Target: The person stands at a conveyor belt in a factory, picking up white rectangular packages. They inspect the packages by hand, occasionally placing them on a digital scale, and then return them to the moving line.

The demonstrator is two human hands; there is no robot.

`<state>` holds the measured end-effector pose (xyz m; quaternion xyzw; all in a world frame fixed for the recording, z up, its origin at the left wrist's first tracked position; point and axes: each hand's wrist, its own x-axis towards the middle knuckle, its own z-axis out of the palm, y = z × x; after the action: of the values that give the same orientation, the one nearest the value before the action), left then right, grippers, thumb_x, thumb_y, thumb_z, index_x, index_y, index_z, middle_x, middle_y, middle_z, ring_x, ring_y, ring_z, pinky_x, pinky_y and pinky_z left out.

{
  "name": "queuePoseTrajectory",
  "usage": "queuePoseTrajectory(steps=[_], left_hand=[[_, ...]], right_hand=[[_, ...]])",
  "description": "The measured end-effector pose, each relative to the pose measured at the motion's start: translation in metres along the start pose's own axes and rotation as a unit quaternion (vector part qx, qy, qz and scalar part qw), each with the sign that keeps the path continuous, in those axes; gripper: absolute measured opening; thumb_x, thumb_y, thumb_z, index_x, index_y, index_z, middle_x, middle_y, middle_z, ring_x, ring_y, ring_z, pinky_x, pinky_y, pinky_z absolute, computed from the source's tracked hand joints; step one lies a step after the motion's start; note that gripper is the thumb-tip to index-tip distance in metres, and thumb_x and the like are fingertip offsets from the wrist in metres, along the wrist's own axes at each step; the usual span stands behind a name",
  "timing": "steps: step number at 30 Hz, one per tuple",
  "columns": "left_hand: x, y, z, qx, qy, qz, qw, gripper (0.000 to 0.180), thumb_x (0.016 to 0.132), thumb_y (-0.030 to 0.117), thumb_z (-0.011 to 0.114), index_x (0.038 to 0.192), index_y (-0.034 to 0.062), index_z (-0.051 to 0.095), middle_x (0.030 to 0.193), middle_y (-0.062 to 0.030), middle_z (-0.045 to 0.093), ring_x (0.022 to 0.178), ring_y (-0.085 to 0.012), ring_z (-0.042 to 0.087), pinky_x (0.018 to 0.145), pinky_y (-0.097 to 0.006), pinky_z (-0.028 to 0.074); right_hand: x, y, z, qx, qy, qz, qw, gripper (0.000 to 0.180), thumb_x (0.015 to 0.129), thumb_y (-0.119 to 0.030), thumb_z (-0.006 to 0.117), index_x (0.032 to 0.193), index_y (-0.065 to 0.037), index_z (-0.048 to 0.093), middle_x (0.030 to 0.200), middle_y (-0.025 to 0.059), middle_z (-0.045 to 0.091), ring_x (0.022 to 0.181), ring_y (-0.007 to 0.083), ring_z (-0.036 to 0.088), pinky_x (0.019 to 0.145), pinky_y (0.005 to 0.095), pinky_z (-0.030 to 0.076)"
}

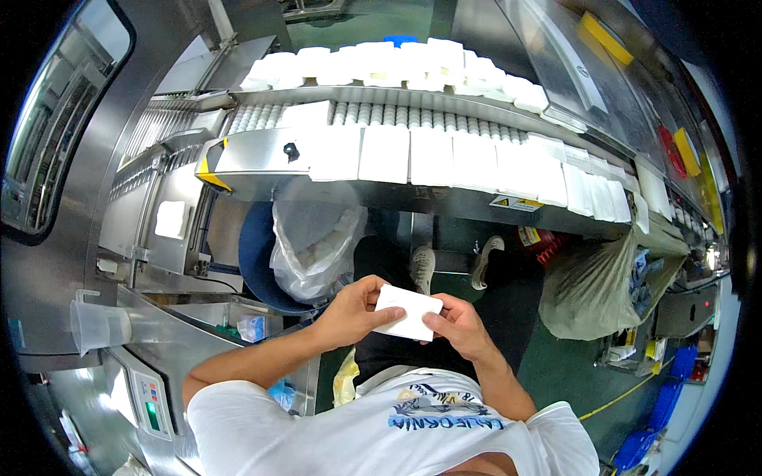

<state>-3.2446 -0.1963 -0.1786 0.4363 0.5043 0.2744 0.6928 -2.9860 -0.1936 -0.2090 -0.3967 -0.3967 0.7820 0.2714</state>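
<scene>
A small white folded pad [409,313], perhaps tissue or cloth, is held level in front of my shirt. My left hand [355,311] pinches its left end, thumb on top. At its right end my right hand [463,327] grips it the same way, the fingers partly hidden underneath. Beyond my hands, similar flat white pads [385,155] lie side by side along the near ledge of a roller conveyor [397,117]. More white pads [377,63] are heaped along the conveyor's far side.
Below the conveyor stands a blue barrel [255,258] with a clear plastic bag [290,246] in it. A greenish sack [583,293] hangs at the right. On the left are a plastic jug [99,325], a scale [152,401] and a lone white pad [172,220].
</scene>
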Motion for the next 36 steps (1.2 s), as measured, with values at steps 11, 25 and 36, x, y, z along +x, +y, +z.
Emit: queuePoseTrajectory(steps=[11, 25, 36], left_hand=[[0.005, 0.011, 0.010, -0.034, 0.033, -0.008, 0.999, 0.031, 0.095, 0.005, 0.078, 0.119, -0.0001, 0.059, 0.105, -0.0106, 0.073, 0.093, -0.0141, 0.071, 0.084, -0.029, 0.057], [0.006, 0.002, 0.010, -0.023, 0.040, 0.011, 0.999, 0.034, 0.096, 0.010, 0.079, 0.119, -0.0018, 0.058, 0.102, -0.0106, 0.073, 0.091, -0.0129, 0.069, 0.082, -0.027, 0.055], [0.003, 0.011, 0.019, -0.016, 0.055, -0.006, 0.998, 0.034, 0.095, 0.008, 0.078, 0.119, 0.0002, 0.055, 0.103, -0.0095, 0.071, 0.091, -0.0135, 0.069, 0.079, -0.027, 0.054]], right_hand=[[0.005, -0.002, -0.011, -0.032, -0.017, -0.013, 0.999, 0.036, 0.103, -0.023, 0.072, 0.127, 0.002, 0.063, 0.102, 0.0085, 0.072, 0.084, 0.0119, 0.070, 0.070, 0.0265, 0.059], [0.002, 0.007, -0.009, -0.028, -0.026, -0.045, 0.998, 0.036, 0.104, -0.029, 0.070, 0.123, 0.001, 0.064, 0.098, 0.0072, 0.072, 0.081, 0.0123, 0.069, 0.068, 0.0264, 0.059], [0.003, 0.010, -0.011, -0.036, -0.019, -0.055, 0.998, 0.034, 0.105, -0.027, 0.068, 0.121, 0.002, 0.064, 0.095, 0.0084, 0.073, 0.074, 0.0119, 0.069, 0.065, 0.0262, 0.060]])
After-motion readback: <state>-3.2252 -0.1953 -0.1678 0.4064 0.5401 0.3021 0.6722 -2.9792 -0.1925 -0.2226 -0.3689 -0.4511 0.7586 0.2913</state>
